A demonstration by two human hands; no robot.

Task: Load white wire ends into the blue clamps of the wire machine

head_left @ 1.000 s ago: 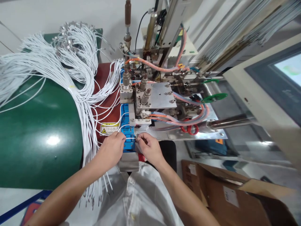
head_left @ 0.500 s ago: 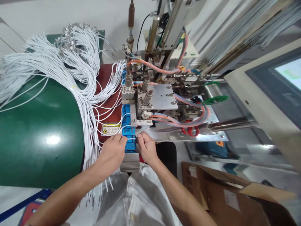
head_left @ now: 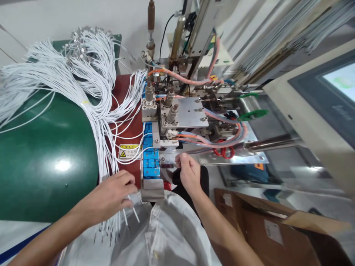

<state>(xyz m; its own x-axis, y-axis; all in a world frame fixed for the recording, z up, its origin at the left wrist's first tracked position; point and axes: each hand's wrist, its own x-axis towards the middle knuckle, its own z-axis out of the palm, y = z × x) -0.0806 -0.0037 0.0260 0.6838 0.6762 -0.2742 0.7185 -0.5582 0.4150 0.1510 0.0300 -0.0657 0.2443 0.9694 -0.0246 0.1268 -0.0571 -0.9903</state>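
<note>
My left hand (head_left: 112, 197) is over the hanging ends of a bundle of white cables (head_left: 104, 147), fingers curled loosely and thumb apart from them. Nothing shows gripped in it. To the right of the blue fixture blocks (head_left: 151, 163), my right hand (head_left: 190, 171) has thumb and forefinger pinched together, by a metal plate of the machine. Whatever is in that pinch is too small to make out. White cables lead from the bundle into the upper blue blocks.
A green surface (head_left: 50, 159) carries the cable bundle. The machine (head_left: 191, 111) stands ahead with orange hoses and a green wire spool (head_left: 251, 107). A warning label (head_left: 130, 152) lies on the red plate. At right are a screen panel (head_left: 310, 99) and a cardboard box (head_left: 255, 229).
My left hand has moved left and down from the blue blocks to the cable ends, and its fingers have loosened. My right hand has moved right, away from the blocks.
</note>
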